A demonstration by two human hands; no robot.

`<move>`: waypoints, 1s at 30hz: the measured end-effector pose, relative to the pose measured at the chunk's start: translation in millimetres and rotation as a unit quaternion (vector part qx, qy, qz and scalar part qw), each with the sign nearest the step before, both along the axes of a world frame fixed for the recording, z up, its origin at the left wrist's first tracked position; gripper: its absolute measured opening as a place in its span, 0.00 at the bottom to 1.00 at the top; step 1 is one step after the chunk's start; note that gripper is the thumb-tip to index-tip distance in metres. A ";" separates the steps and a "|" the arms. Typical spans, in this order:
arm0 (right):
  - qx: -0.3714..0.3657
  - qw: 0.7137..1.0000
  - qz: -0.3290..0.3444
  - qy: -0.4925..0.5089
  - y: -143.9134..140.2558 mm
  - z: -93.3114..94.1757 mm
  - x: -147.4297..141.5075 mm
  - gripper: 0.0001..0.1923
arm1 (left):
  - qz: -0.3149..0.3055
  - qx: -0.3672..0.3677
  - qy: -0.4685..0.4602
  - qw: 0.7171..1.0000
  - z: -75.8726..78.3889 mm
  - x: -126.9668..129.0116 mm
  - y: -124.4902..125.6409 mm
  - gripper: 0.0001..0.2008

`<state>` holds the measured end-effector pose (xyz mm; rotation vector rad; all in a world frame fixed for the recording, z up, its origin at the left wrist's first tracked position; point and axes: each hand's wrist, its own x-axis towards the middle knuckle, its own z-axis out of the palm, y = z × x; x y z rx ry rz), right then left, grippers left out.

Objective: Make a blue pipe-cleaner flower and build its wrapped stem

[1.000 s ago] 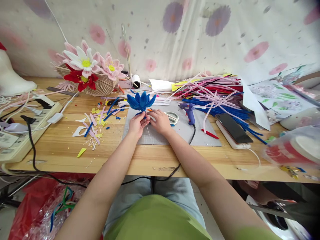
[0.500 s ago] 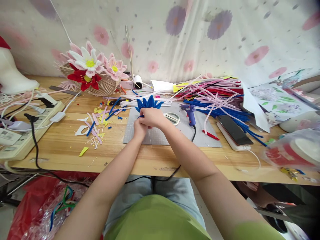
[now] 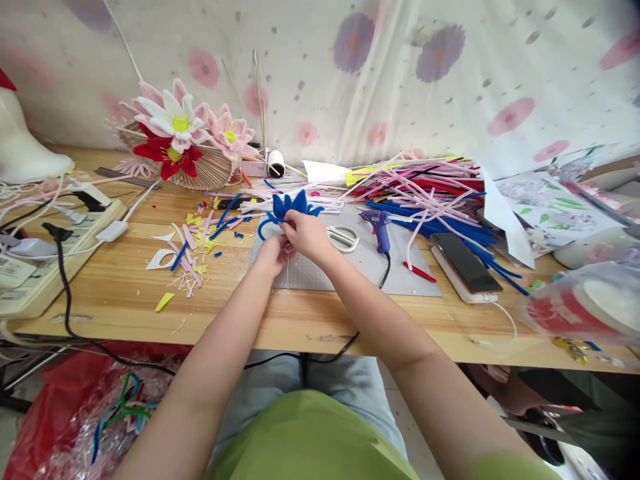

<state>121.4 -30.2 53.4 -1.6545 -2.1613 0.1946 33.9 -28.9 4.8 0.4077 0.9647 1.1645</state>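
A blue pipe-cleaner flower [image 3: 299, 202] with pointed petals stands over the grey cutting mat [image 3: 400, 280]. My right hand [image 3: 307, 233] is closed at its base, fingers bent round it. Just below, my left hand [image 3: 276, 255] is closed too, its fingertips meeting those of the right. A loose blue pipe cleaner [image 3: 261, 228] curves out to the left of the flower. From beneath the hands a thin thread or wire hangs down. The fingers hide the flower's underside. Beside my right hand lie scissors with pale handles [image 3: 356, 241].
A purple glue gun [image 3: 381, 233] with a black cord and a red pen [image 3: 420, 272] lie on the mat. Bundled pipe cleaners [image 3: 435, 187] are behind, a phone [image 3: 465, 262] to the right. Scraps [image 3: 193, 250], a flower-covered fan [image 3: 200, 170] and a power strip [image 3: 60, 253] occupy the left.
My left hand has shifted slightly left and down. The blue pipe cleaner now bows out in a wider loop left of the flower, and the hanging thread has moved left.
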 end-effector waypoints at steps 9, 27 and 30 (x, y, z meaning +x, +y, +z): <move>0.069 0.996 0.029 0.040 -1.1 1.8 -1.0 0.17 | 0.062 0.115 0.241 0.962 -11.1 5.4 -1.9 0.08; -0.200 0.694 -0.025 0.691 2.0 -50.6 25.3 0.10 | 0.004 -0.027 -0.274 0.961 9.5 -11.3 -2.1 0.11; -0.258 0.640 -0.093 0.718 6.5 -51.5 23.6 0.08 | -0.024 0.003 -0.310 0.950 9.3 -9.0 -7.4 0.11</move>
